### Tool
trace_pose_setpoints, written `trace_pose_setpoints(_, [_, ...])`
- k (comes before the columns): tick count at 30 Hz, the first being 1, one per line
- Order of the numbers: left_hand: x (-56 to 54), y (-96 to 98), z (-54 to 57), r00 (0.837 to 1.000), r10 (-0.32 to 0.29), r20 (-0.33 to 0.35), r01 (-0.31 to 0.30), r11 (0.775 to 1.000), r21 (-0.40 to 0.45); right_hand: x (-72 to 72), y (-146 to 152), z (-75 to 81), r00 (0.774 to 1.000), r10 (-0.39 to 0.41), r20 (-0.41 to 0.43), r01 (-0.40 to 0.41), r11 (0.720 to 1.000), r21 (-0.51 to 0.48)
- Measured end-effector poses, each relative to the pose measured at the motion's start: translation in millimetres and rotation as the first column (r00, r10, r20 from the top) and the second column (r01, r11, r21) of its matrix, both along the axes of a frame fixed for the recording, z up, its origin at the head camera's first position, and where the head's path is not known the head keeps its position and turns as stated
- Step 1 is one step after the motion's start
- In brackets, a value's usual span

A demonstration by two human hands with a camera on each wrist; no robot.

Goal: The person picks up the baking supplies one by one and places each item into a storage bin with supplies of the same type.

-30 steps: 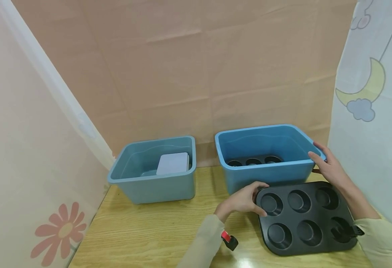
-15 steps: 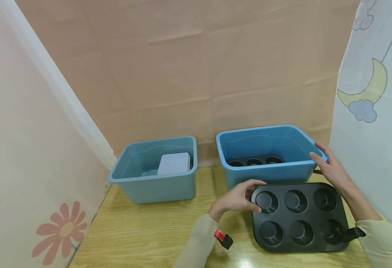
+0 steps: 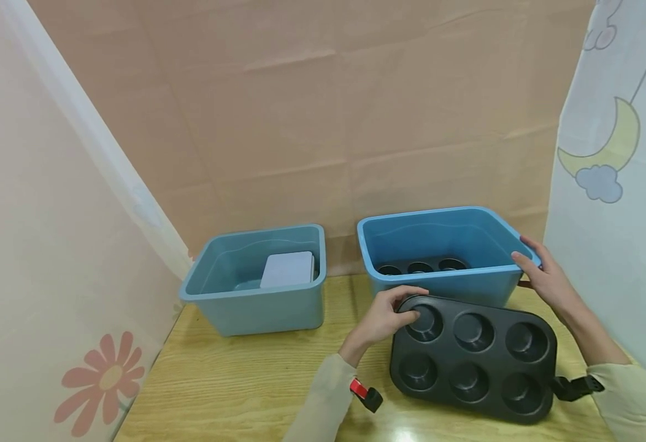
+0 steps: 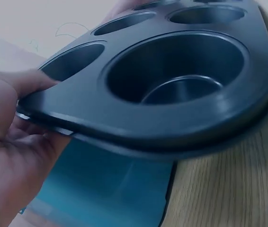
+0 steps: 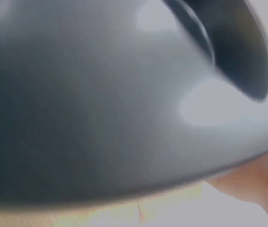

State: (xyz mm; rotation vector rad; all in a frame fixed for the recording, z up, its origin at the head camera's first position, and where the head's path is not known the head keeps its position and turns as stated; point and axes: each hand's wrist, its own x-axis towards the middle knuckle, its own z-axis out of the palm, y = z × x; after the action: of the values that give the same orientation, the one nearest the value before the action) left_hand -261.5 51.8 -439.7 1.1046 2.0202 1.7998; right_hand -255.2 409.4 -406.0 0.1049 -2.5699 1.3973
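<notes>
A black muffin tin (image 3: 470, 347) with several round cups is tilted in front of the bright blue bin (image 3: 438, 288). My left hand (image 3: 380, 319) grips its upper left corner, thumb on the top face and fingers behind; the left wrist view shows this corner of the tin (image 4: 167, 113) up close. My right hand (image 3: 546, 279) holds the right front corner of the blue bin's rim. Inside that bin lies another dark muffin tin (image 3: 422, 266), partly hidden by the front wall. The held tin fills most of the right wrist view.
To the left stands a grey-blue bin (image 3: 256, 316) with a pale flat box (image 3: 287, 270) inside. Both bins rest on a wooden table (image 3: 234, 380), near a tan back cloth (image 3: 267, 123). Patterned cloths hang at the left and right sides.
My left hand has moved left and slightly up with the muffin tin, whose right side now tips lower. The right hand stays on the blue bin's rim.
</notes>
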Motion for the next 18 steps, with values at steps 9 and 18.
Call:
trace_pose_setpoints(9, [6.2,0.6,6.1,0.995,0.079,-0.068,-0.074,0.994,0.075,-1.8,0.6,1.5,1.000,0.002,-0.002,-0.002,1.000,-0.006])
trace_pose_setpoints(18, [6.1,-4.0,21.0,0.971,0.170,-0.170,-0.156,0.983,0.098,-0.4,2.3,0.4,1.000,0.012,-0.005,-0.012,1.000,0.012])
